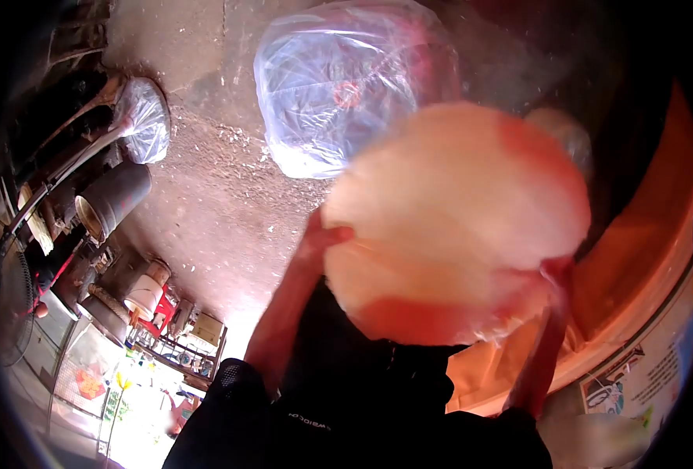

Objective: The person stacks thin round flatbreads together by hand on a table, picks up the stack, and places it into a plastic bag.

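Note:
A large, round, pale-cream slab [440,211], blurred by motion, is held in front of my body; its exact kind cannot be made out. My left hand [320,238] grips its left edge, thumb lying on the upper face and the other fingers hidden behind. At the lower right edge, my right hand [559,280] closes on the slab too, smeared by motion. Red light or colour tints the slab's top right and bottom. Just beyond its upper left side sits a wide container or bundle covered in clear plastic [338,86], partly hidden by the slab.
On the left floor stand a grey bucket [119,199], a plastic-wrapped long-handled item [143,121] and a fan [14,305]. A white bucket [145,293] is lower down. An orange curved surface [635,250] runs along the right. Pale scraps litter the floor [229,172].

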A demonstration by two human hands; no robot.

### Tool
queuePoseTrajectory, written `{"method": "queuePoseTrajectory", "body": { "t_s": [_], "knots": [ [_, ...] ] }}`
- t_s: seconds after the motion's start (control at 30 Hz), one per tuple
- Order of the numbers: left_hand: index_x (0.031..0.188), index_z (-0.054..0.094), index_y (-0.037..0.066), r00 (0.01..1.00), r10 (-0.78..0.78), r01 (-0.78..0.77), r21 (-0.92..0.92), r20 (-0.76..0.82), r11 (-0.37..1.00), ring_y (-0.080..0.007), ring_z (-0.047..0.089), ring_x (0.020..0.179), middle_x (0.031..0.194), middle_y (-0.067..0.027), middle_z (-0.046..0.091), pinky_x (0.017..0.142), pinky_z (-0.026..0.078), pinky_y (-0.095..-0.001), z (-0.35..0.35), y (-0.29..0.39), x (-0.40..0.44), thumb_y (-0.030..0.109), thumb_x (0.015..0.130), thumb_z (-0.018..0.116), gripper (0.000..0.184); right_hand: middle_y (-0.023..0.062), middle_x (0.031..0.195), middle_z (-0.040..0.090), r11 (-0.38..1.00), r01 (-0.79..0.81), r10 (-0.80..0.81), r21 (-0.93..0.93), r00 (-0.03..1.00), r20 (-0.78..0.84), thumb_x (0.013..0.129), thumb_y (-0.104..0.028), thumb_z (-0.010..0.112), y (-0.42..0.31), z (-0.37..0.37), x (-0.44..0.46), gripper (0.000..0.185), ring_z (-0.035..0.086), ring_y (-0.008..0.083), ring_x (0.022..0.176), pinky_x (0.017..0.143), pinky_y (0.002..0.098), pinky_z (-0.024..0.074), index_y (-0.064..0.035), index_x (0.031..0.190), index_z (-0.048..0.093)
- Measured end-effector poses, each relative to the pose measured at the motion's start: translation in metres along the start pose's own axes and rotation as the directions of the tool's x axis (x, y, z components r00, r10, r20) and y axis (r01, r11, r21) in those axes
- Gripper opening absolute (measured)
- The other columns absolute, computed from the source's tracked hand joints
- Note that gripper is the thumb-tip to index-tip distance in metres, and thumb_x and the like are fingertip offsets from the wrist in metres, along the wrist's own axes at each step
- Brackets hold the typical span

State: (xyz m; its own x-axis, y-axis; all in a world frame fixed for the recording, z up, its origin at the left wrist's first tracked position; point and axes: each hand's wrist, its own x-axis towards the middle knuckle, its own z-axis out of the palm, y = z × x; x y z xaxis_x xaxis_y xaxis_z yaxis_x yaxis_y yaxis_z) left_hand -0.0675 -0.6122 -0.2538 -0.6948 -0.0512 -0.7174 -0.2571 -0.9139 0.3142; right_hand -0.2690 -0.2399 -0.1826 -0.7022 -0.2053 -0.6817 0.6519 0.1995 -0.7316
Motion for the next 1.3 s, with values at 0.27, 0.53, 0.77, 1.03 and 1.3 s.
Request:
{"method": "queuePoseTrajectory", "body": {
  "t_s": [0.27,0.53,0.77,1.03,1.3],
  "knots": [
    [0.08,0.051,0.014,0.99,0.117,-0.109,0.089,-0.082,0.99,-0.0309,0.064,0.088,0.084,-0.0088,0.061,0.08,0.055,-0.0458,-0.116,0.139,0.032,0.019,0.074,0.063,0.014,0.008,0.105,0.064,0.998,-0.049,0.028,0.049,0.928,0.371,0.078,-0.01,0.071,-0.029,0.165,0.139,0.047,0.063,0.0169,0.096,0.084,0.0316,0.0504,0.0059,0.12,0.054],
    [0.122,0.055,-0.001,0.974,0.051,-0.032,0.09,-0.219,0.995,-0.0317,0.065,0.097,0.111,-0.018,0.064,0.084,0.054,-0.0447,-0.135,0.171,0.128,0.03,0.08,0.067,0.054,0.006,0.105,0.064,0.99,-0.085,0.037,0.111,0.926,0.376,0.081,-0.018,0.07,0.003,0.195,0.22,0.043,0.063,0.0172,0.094,0.08,0.0333,0.0509,-0.0025,0.119,0.057],
    [0.122,0.054,-0.002,0.993,-0.114,0.118,0.157,-0.034,0.981,-0.0312,0.065,0.097,0.111,-0.0187,0.064,0.087,0.053,-0.0447,-0.123,0.201,0.143,0.033,0.081,0.067,0.056,0.0077,0.116,0.061,1.0,-0.004,-0.004,0.031,0.965,0.262,0.078,-0.027,0.074,0.013,0.182,0.22,0.059,0.06,0.0181,0.102,0.088,0.0325,0.0477,-0.0034,0.127,0.051],
    [0.117,0.058,-0.006,0.402,0.821,-0.142,0.913,0.406,-0.382,-0.0302,0.057,0.108,0.113,-0.0168,0.062,0.096,0.045,-0.0398,-0.025,0.171,0.07,0.015,0.08,0.074,0.045,0.0228,0.145,0.035,0.052,0.449,-0.643,-0.892,0.699,0.314,0.071,-0.036,0.071,-0.025,0.245,0.096,0.08,0.029,0.0367,0.137,0.112,0.0513,0.0211,-0.0154,0.142,0.041],
    [0.135,0.05,0.015,0.441,0.208,-0.345,0.379,0.873,-0.859,-0.0408,0.036,0.132,0.139,-0.0218,0.044,0.107,0.022,-0.0605,0.075,0.133,0.204,0.048,0.083,0.058,0.063,0.0223,0.152,0.021,0.141,0.59,-0.574,-0.795,0.703,0.419,0.07,-0.061,0.064,0.061,0.281,0.116,0.084,0.012,0.0383,0.143,0.108,0.0661,0.0093,-0.0179,0.139,0.044]
  ]
}}
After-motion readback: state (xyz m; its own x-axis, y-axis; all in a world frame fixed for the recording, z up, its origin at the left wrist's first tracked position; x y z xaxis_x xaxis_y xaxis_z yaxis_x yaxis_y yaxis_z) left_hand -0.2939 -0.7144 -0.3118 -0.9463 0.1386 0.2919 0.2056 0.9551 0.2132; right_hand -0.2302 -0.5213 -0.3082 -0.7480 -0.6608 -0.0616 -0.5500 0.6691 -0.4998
